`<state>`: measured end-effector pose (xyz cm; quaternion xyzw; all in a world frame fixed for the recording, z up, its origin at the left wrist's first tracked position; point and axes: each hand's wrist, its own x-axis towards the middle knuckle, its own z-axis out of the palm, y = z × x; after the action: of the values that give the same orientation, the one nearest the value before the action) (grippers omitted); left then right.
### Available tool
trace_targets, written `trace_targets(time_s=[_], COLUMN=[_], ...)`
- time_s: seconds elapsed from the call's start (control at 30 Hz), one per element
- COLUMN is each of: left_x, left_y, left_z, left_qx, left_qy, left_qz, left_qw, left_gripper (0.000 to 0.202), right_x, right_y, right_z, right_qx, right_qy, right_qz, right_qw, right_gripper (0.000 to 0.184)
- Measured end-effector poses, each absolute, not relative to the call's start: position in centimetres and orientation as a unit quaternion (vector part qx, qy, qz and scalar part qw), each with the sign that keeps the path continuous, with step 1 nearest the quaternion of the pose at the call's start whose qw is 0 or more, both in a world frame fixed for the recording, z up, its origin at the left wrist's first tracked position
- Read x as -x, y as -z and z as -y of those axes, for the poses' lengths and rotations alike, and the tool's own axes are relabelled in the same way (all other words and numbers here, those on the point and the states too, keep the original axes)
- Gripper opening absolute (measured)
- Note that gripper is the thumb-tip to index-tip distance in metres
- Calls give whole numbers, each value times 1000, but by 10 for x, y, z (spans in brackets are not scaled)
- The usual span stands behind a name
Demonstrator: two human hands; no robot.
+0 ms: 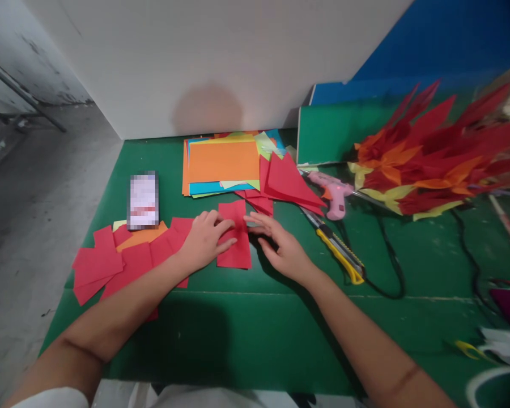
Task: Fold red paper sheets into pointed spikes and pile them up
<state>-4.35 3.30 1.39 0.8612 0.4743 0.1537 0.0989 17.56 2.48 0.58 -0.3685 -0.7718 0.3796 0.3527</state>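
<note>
At your 12 o'clock, taking 12 as straight away from you, the red paper (241, 241) lies flat on the green table (272, 334), between your two hands. The step in hand seems to be the positioning of this piece, perhaps the making or smoothing of a fold; which one, I cannot tell. Your left hand (206, 235) comes from 9 o'clock, with its fingers bent over the paper and the thumb apart from them; they rest on it and do not clench. Your right hand (283, 246) is at 3 o'clock of the paper, its fingers loosely curved and grasping nothing; the fingertips are at the right edge, but whether they touch, I cannot tell. In my judgement, the next move calls for a steady left hand, while the right fingertips make the edges even, so that the thin sheet does not slide. The long axis of the paper runs almost from 12 to 6 o'clock, with the far short edge toward 12; being nearly a rectangle, it has no clear pointing end. From the paper, the red pieces (131, 269) spread around 9 o'clock, the orange sheet (224, 161) is at 12, and the yellow cutter (340, 252) at about 3.
</note>
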Motion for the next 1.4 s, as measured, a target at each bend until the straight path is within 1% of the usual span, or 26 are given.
trace_targets(time_s=[0.1, 0.2, 0.33, 0.43, 0.6, 0.73, 0.83, 0.93, 1.1, 1.27, 1.4], left_x=[44, 44, 44, 45, 46, 49, 49, 48, 48, 49, 51], left_y=[-14, -12, -10, -10, -9, -11, -12, -13, -11, -10, -14], left_z=[-33, -33, -33, -33, -34, -37, -39, -39, -37, -37, -40], left_qx=[-859, -855, -854, -855, -835, -788, -766, -756, -746, -792, -795], left_qy=[-164, -178, -195, -206, -262, -333, -362, -381, -411, -372, -353], left_qz=[-474, -474, -470, -464, -464, -473, -460, -454, -440, -414, -411], left_qw=[103, 106, 109, 109, 140, 212, 267, 278, 286, 251, 271], left_gripper=[30, 30, 28, 24, 12, 11, 9, 4, 15, 32, 30], right_x=[-173, -170, -168, -169, -172, -173, -174, -175, -175, -176, -175], right_y=[-4, -3, -3, -3, -7, -13, -15, -15, -16, -19, -21], right_z=[-25, -26, -29, -29, -27, -25, -24, -24, -24, -23, -22], right_qx=[364, 372, 388, 386, 361, 304, 266, 243, 217, 202, 204], right_qy=[-357, -299, -253, -245, -272, -305, -321, -324, -329, -317, -292], right_qz=[791, 816, 815, 813, 809, 825, 838, 845, 848, 852, 861], right_qw=[338, 325, 349, 361, 375, 367, 351, 349, 354, 364, 363], right_gripper=[56, 45, 27, 21, 23, 22, 23, 23, 21, 21, 21])
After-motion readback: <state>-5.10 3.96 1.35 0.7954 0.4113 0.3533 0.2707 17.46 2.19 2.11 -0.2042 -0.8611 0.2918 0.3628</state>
